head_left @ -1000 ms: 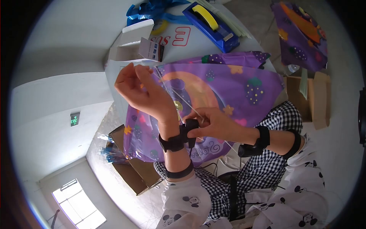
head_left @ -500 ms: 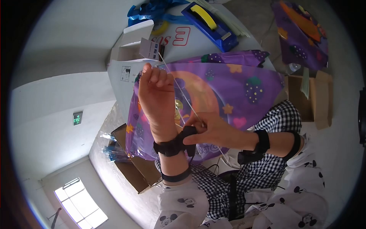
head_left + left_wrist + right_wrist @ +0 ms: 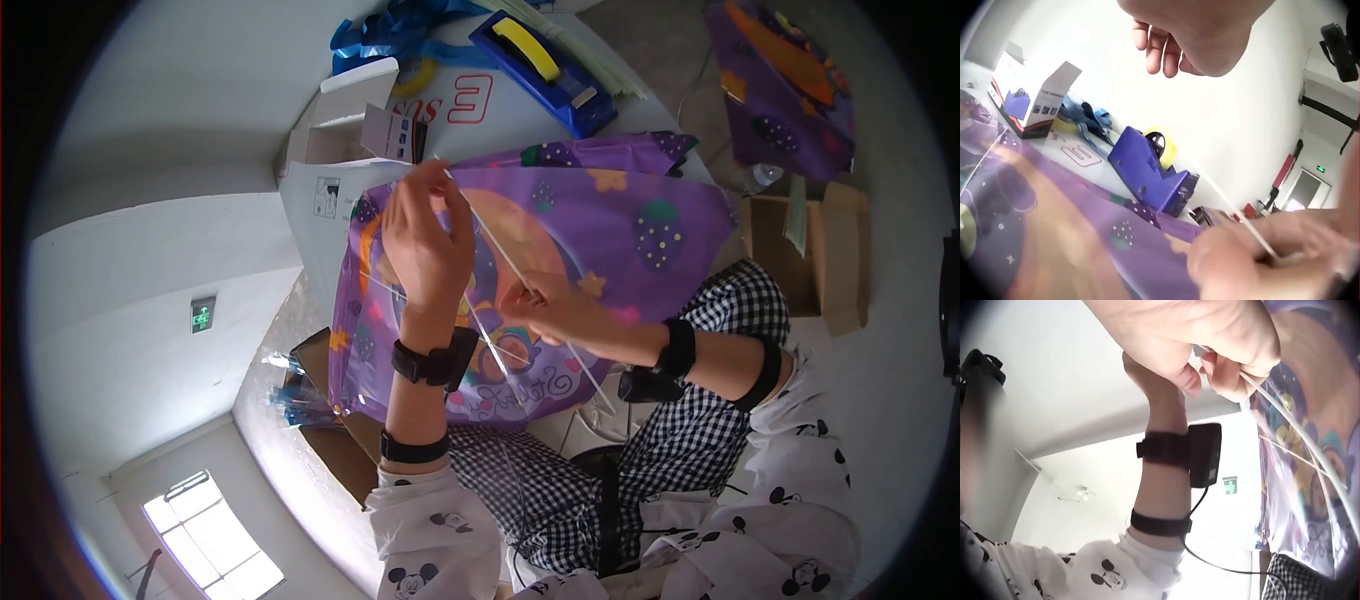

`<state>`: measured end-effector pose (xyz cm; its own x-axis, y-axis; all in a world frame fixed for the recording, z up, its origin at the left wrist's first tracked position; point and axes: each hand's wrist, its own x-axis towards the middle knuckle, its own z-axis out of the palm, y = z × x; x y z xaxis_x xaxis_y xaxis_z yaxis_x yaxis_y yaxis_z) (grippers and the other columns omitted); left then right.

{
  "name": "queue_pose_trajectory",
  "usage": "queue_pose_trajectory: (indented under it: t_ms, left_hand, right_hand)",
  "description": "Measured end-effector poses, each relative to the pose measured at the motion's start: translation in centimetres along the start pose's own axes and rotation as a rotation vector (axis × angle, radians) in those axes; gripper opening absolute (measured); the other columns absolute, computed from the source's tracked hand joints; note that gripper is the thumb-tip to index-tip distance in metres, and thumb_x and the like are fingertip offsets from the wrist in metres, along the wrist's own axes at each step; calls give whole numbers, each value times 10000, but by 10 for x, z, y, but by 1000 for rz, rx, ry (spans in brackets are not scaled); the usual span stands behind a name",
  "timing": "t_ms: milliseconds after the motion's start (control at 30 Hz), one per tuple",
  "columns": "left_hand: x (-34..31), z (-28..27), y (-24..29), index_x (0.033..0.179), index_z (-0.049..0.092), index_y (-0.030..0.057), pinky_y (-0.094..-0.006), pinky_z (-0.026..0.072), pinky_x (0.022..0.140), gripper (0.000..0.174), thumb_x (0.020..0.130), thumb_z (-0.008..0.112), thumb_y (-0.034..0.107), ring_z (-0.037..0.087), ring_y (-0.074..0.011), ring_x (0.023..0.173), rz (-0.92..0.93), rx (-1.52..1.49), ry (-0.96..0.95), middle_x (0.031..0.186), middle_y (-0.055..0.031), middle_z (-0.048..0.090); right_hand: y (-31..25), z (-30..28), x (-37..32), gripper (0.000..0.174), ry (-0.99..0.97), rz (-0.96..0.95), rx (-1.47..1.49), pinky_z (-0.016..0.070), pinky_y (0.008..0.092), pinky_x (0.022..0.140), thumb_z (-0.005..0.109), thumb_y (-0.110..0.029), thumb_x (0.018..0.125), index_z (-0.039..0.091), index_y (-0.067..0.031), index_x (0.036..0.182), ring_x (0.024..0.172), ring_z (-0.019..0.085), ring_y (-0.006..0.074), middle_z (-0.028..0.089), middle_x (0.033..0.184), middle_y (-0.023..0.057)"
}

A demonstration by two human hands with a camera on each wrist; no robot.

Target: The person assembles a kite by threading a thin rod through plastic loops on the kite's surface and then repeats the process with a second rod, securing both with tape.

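Note:
A purple printed sheet, with a moon, stars and spotted strawberries, lies over the table and lap. It looks like a kite. My right hand pinches a thin white rod between thumb and fingers, above the sheet. In the right wrist view the rod bends away from the curled fingers. My left hand is raised over the sheet's left part, its fingertips beside the rod's upper end. In the left wrist view its fingers are bent; whether they hold the rod I cannot tell. More thin white rods cross the sheet.
At the back of the table stand an opened white box, blue ribbon and a blue tape dispenser. A cardboard box is at right. Another purple sheet lies behind it. A second carton is at left.
My left hand has swung from the left toward the rod's upper end, and its forearm has moved away from my right hand. The right hand keeps its grip on the rod.

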<state>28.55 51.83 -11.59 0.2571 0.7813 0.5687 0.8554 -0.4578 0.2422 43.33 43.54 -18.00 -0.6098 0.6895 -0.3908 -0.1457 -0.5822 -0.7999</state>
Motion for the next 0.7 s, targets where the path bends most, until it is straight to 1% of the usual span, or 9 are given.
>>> queue_pose_trajectory:
  t_ms: [100, 167, 300, 367, 400, 433, 467, 533, 700]
  left_hand:
    - [-14, 1, -2, 1023, 589, 38, -378, 495, 727, 190, 841, 568, -12, 631, -259, 838, 126, 37, -202, 934, -86, 634]
    - [-26, 8, 0, 1094, 601, 48, -421, 466, 895, 297, 809, 563, -26, 627, -276, 927, 233, 47, -228, 1000, -87, 629]
    - [-36, 12, 9, 1131, 623, 58, -465, 396, 1017, 342, 792, 632, 15, 630, -256, 951, 310, 69, -354, 983, -62, 642]
    - [-42, 19, 2, 1092, 641, 62, -442, 435, 972, 307, 787, 677, 54, 634, -244, 931, 276, -54, -437, 937, -48, 647]
    - [-45, 24, 2, 1005, 678, 76, -393, 497, 809, 225, 784, 713, 96, 638, -245, 832, 201, -168, -410, 841, -43, 640]
    - [-48, 27, 1, 983, 684, 78, -388, 495, 756, 191, 794, 706, 90, 633, -253, 797, 147, -179, -439, 825, -49, 635]
    - [-50, 29, 0, 962, 690, 81, -384, 493, 703, 158, 804, 698, 85, 628, -261, 761, 93, -189, -468, 809, -56, 630]
    - [-54, 35, -4, 924, 700, 80, -383, 476, 597, 98, 830, 677, 70, 606, -285, 663, 0, -264, -480, 782, -78, 616]
    - [-55, 41, -9, 949, 695, 73, -351, 478, 568, 97, 857, 666, 73, 614, -270, 638, -102, -296, -480, 801, -77, 627]
  right_hand:
    - [5, -28, 17, 269, 59, -90, -173, 455, 269, 593, 538, -237, 973, 581, 14, 1060, 652, 580, 124, 632, 848, 82]
    - [6, -48, 25, 255, 177, -442, -501, 465, 286, 661, 471, -223, 1019, 562, 9, 1073, 692, 581, 130, 588, 809, 35]
    - [-43, -87, 18, 239, -118, -147, -655, 486, 351, 736, 479, -175, 971, 623, 16, 963, 770, 654, 217, 667, 741, 90]
    - [-43, -97, 20, 234, -159, -172, -622, 479, 326, 711, 526, -203, 968, 635, 1, 935, 761, 641, 187, 664, 773, 69]
    - [-49, -97, 19, 212, -155, -170, -639, 472, 308, 703, 547, -197, 968, 636, -5, 965, 760, 629, 169, 653, 789, 59]
    - [-53, -98, 18, 195, -149, -167, -659, 465, 289, 696, 567, -191, 968, 638, -12, 996, 759, 618, 151, 643, 805, 49]
    - [-40, -100, 21, 155, 3, -354, -750, 461, 289, 690, 630, -176, 920, 619, -27, 963, 777, 611, 163, 643, 843, 59]
    - [-39, -101, 21, 146, 68, -405, -809, 462, 301, 688, 654, -153, 886, 598, -29, 938, 786, 608, 182, 633, 847, 71]
    - [-29, -99, 27, 110, 237, -574, -1029, 470, 358, 692, 650, -109, 860, 577, -32, 888, 806, 611, 255, 617, 837, 93]
